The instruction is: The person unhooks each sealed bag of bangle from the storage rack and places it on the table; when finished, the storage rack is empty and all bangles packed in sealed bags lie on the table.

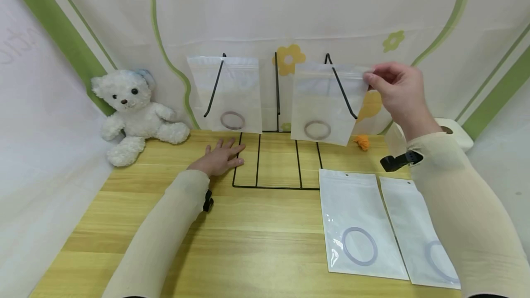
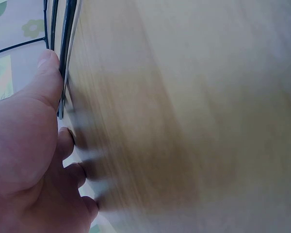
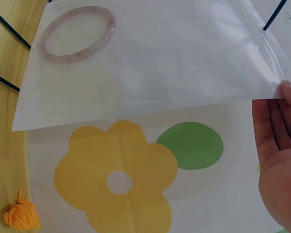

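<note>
My right hand [image 1: 397,88] pinches the upper right corner of a white zip bag [image 1: 310,100] that hangs on the right hook of a black wire rack [image 1: 281,188]. Through the bag's clear front a pinkish bangle [image 3: 77,35] shows in the right wrist view. A second such bag [image 1: 244,91], also with a bangle in its lower part, hangs on the left hook. The middle hook [image 1: 277,84] carries nothing. Fingers spread, my left hand [image 1: 217,157] rests on the wooden table with its fingertips at the left side of the rack's base.
Two more white bags [image 1: 343,215] with pale bangles lie at the front right, the outer one partly under my right sleeve. A white teddy bear [image 1: 136,114] sits back left. An orange yarn bundle [image 1: 362,142] and a white box [image 1: 457,132] are back right, before a patterned curtain.
</note>
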### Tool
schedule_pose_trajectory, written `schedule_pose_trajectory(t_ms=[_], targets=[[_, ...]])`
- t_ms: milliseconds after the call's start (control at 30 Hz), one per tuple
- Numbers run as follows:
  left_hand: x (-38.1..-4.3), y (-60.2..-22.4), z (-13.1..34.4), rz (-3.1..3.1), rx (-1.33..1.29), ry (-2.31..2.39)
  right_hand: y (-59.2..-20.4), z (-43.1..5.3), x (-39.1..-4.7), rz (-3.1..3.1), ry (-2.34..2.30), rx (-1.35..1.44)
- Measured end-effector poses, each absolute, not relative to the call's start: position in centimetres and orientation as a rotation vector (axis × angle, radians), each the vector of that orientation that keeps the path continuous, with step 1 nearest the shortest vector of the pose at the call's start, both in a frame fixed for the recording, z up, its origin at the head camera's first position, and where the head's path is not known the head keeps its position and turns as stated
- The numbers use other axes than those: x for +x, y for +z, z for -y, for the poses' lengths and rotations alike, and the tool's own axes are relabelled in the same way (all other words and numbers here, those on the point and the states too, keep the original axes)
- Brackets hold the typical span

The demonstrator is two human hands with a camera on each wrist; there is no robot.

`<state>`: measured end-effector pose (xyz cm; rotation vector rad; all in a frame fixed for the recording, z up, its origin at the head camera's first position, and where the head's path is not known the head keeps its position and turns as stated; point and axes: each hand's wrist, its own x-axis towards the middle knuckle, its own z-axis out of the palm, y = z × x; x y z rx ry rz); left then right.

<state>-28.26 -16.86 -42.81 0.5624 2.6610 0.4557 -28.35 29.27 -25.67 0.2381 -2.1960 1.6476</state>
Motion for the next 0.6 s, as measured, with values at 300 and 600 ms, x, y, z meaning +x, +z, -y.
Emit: schedule_pose_trajectory(t_ms=[300, 600], targets=[[-28.2, -42.9, 17.1, -2.66, 0.566, 0.449, -26.1, -29.0, -26.8, 2.207, 1.533, 0.201], [-28.3, -43.0, 17.3, -2.661, 0.564, 0.455, -26.8, -28.9, -25.4, 2.087, 1.61, 0.316]])
